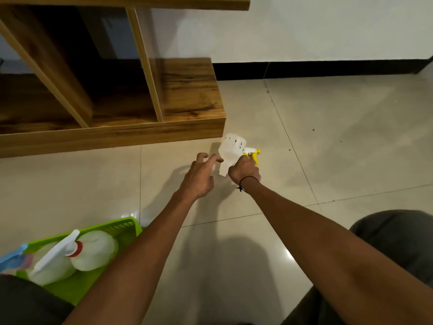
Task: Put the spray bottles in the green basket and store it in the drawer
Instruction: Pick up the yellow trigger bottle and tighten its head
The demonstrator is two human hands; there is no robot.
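A white spray bottle with a yellow trigger head (pixel 232 151) is on the tiled floor just in front of the wooden cabinet's right corner. My right hand (pixel 243 171) is closed around its neck, below the yellow trigger. My left hand (pixel 201 175) hovers beside the bottle with fingers spread, its fingertips touching or nearly touching the bottle's side. At the lower left stands the green basket (pixel 121 227), holding two white spray bottles (pixel 93 249), one with a red collar and a white trigger.
A low wooden cabinet (pixel 112 134) with open compartments fills the upper left. A blue object (pixel 13 256) pokes out at the basket's left edge. My knees in dark trousers (pixel 398 242) flank the frame. Glossy floor tiles (pixel 339 137) stretch right to a black skirting board.
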